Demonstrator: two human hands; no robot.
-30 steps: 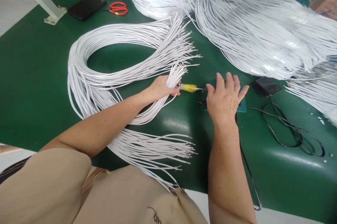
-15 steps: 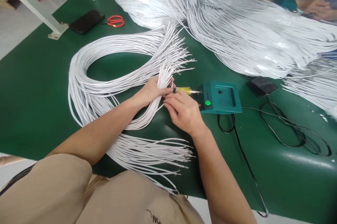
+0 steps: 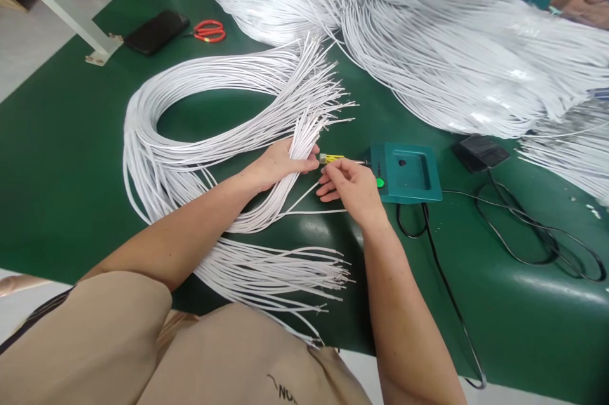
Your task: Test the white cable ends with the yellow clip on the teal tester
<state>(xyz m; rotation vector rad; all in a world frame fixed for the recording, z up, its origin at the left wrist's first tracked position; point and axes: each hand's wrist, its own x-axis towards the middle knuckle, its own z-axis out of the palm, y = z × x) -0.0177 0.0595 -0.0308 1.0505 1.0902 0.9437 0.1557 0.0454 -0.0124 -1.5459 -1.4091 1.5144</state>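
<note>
My left hand [image 3: 285, 164] is closed around a bundle of thin white wires [image 3: 307, 135], their ends fanning out above the thumb. My right hand [image 3: 349, 186] has its fingertips pinched at the end of a single white wire [image 3: 304, 195] drawn out from that bundle. One more loose wire [image 3: 318, 212] runs under the right wrist. Just beyond the right fingers lies a yellow-handled screwdriver [image 3: 333, 158], its shaft towards a teal device [image 3: 434, 170] with a green button. A large looped coil of white wires [image 3: 143, 119] lies left of the hands.
Big heaps of white wire [image 3: 451, 49] cover the far side. Red-handled scissors [image 3: 209, 31] and a black phone [image 3: 157, 32] lie far left by a metal post [image 3: 61, 5]. A black adapter [image 3: 480, 152] and cables are at right. Another person's hands [image 3: 583, 6] show top right.
My right hand has moved a little right, away from the left hand, with a wire stretching between it and the bundle. The left hand still grips the bundle.
</note>
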